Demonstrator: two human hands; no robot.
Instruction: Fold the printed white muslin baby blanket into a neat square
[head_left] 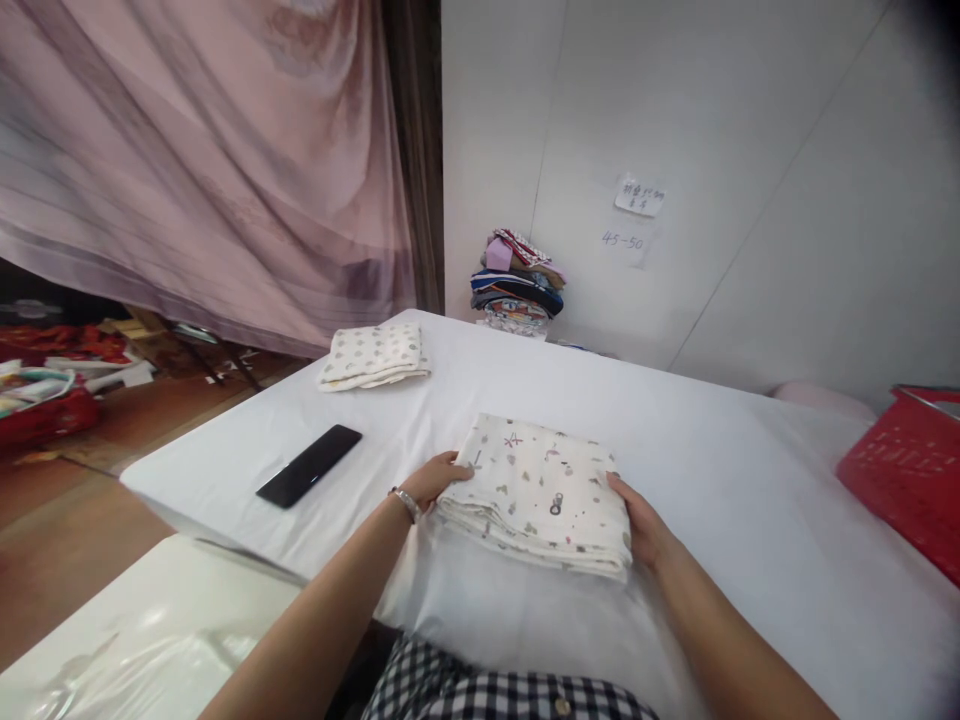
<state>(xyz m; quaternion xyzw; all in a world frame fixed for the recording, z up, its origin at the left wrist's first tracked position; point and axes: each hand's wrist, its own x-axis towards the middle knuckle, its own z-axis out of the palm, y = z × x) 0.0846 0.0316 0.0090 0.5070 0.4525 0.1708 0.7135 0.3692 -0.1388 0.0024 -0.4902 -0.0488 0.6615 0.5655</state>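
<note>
A folded white cloth (pixel 540 490) with small printed figures lies in front of me near the table's front edge, its layered fold facing me. My left hand (pixel 435 480) grips its left edge, thumb on top and the other fingers mostly hidden. On the opposite side, my right hand (pixel 643 520) is closed on the right edge, with the thumb over the print. A second folded cloth (pixel 375 355), white with a grey-green repeating pattern, rests at the table's far left corner. Between that cloth and my left forearm lies a black phone (pixel 310 466).
The white-covered table (pixel 675 430) stands by a pale wall. A stack of folded fabrics (pixel 517 285) is behind its far edge. At right is a red basket (pixel 911 470); a pink curtain (pixel 225 150) hangs at left. A plastic-covered white surface (pixel 150 620) sits lower left.
</note>
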